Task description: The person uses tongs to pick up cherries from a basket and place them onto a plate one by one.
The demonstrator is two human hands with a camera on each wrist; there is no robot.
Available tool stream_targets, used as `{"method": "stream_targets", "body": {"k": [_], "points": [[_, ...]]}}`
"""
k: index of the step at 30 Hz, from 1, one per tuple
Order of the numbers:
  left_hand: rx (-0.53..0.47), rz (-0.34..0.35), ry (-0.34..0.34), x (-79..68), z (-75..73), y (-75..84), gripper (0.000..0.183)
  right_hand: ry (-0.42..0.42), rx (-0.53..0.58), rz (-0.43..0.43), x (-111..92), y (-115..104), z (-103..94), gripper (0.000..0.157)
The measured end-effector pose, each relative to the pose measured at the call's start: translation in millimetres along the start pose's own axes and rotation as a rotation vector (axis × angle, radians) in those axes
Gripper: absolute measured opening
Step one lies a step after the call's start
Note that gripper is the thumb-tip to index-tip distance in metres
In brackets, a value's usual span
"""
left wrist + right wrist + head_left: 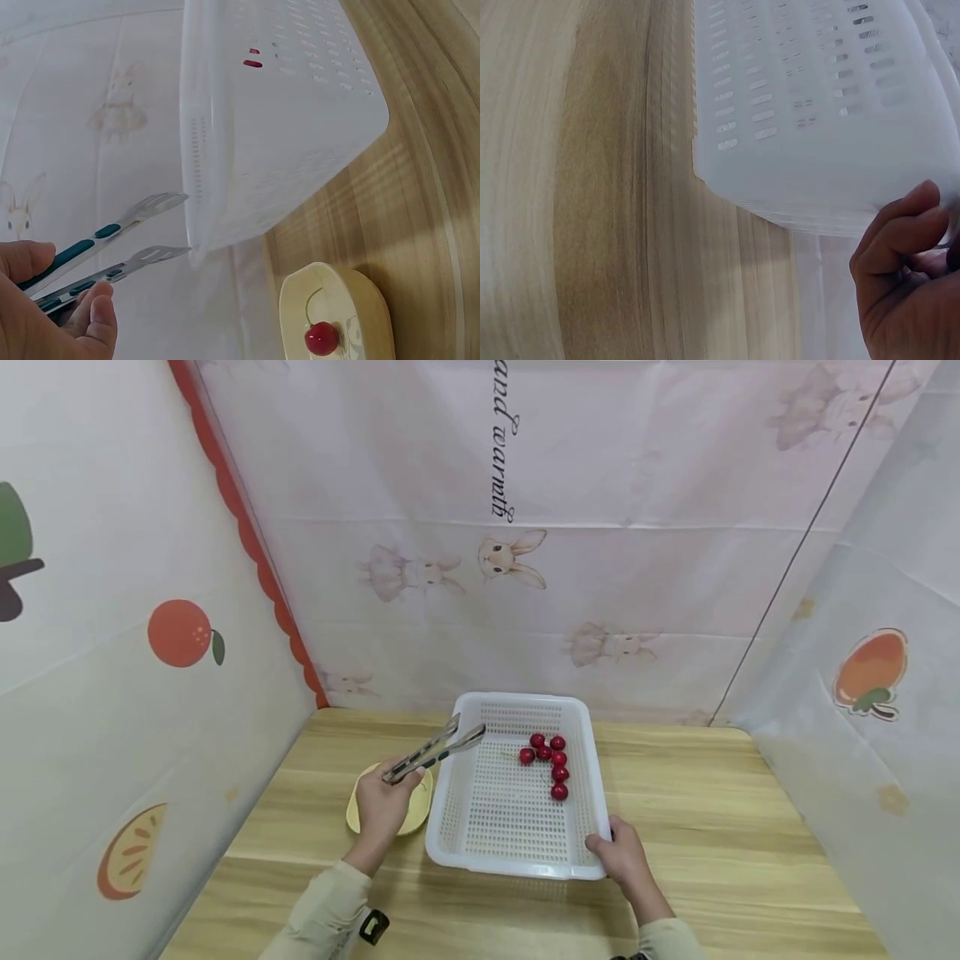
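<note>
My left hand [384, 803] grips a pair of metal tongs [112, 251] with dark green inlays between thumb and fingers. The tongs' tips are spread apart with nothing between them, over the left rim of a white plastic basket [517, 865]. Inside the basket several red cherries [558, 760] lie in a cluster toward the back right. My right hand [624, 853] holds the basket's front right corner, thumb on top of the rim and fingers curled under it. Below my left hand is a small yellow dish [415, 818]; the left wrist view shows one cherry [322, 339] with a stem in it.
The basket and dish stand on a light wood-grain table [697, 810]. Printed cloth walls rise behind it [465, 635] and along both its left [225, 727] and right [832, 752] sides.
</note>
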State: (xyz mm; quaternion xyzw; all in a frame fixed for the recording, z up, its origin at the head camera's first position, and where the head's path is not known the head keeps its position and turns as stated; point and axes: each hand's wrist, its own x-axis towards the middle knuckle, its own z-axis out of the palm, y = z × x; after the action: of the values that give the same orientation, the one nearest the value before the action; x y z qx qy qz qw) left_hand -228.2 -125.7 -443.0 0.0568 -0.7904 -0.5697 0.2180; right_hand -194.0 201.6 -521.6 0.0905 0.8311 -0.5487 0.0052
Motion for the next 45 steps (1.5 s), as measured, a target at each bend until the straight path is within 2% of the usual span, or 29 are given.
{"method": "stream_targets", "body": {"k": [7,18,22,29,36,45], "points": [[0.003,0.022,-0.02,3.9,7.9,0.6,0.022,0.002,-0.002,-0.001,-0.8,-0.5,0.9,0.04],[0.001,-0.033,-0.112,10.9,22.0,10.3,0.022,0.013,-0.005,0.014,-1.6,3.6,0.2,0.039],[0.008,-0.046,-0.126,14.2,29.6,13.1,0.021,0.009,-0.008,0.01,-1.8,4.9,0.1,0.04],[0.054,-0.043,-0.174,21.0,43.3,18.7,0.021,0.005,-0.007,0.013,-0.9,4.9,-1.0,0.038],[0.109,-0.042,-0.18,26.3,53.9,20.4,0.02,-0.017,-0.004,0.02,0.6,7.1,1.4,0.039],[0.199,0.007,-0.201,32.1,67.9,22.0,0.017,-0.034,0.005,0.02,-0.2,5.9,4.4,0.042]]}}
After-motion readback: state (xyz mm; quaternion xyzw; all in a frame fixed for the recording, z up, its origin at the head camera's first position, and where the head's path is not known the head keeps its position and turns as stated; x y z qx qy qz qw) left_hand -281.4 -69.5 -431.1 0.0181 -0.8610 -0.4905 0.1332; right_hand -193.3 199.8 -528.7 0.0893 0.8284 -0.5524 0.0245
